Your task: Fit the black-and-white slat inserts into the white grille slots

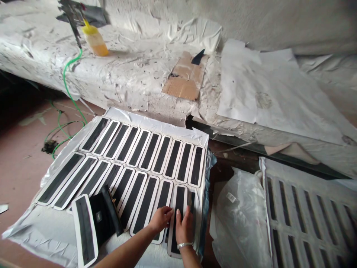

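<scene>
Several long black panels with white rounded borders lie in two rows on a cloth-covered board. My right hand, with a bracelet on the wrist, grips the right side of one panel, its thumb over the black face. At the left edge of the same panel, my left hand has its fingers pinched together; the fingertips are partly hidden. This panel sits slightly over the pieces beneath it. Left of my hands lie a black wallet-like piece with a small metal plate and a loose white-bordered panel, tilted across the lower row.
Behind the board runs a ledge under stained white sheeting. On it are a yellow-topped bottle, a spray gun with a green hose, and cardboard. Clear plastic and a second board of strips are at right.
</scene>
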`<state>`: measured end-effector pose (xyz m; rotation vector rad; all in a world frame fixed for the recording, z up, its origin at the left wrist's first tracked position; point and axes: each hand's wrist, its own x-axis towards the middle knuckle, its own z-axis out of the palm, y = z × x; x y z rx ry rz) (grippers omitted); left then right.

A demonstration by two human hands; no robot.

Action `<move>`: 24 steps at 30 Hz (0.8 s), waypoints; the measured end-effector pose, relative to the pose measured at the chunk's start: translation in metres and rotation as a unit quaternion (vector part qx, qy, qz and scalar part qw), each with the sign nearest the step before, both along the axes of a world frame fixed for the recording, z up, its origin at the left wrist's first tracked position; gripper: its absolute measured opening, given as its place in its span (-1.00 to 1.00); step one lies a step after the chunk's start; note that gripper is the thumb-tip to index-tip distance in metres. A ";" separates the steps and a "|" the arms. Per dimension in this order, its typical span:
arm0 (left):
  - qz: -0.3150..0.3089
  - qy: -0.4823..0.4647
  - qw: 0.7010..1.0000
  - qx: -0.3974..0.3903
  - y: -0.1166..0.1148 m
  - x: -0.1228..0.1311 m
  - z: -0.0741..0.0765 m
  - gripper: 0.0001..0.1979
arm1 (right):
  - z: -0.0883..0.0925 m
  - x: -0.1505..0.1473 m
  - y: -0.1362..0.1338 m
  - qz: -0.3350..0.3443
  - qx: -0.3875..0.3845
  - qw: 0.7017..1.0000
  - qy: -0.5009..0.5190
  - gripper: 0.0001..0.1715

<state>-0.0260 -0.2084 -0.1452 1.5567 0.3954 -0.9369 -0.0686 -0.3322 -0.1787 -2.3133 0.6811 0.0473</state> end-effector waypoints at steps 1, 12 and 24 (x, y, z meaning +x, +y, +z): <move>-0.004 0.006 1.000 0.020 0.002 -0.002 -0.003 -0.75 | -0.002 -0.003 -0.002 0.008 0.019 1.000 0.016 0.01; -0.148 -0.106 0.958 0.221 0.011 0.024 0.004 -0.79 | 0.045 0.045 -0.029 0.165 -0.021 0.965 0.204 -0.86; -0.210 -0.157 0.926 0.272 0.022 0.032 0.006 -0.84 | 0.035 0.039 -0.037 0.204 -0.036 0.958 0.198 -0.88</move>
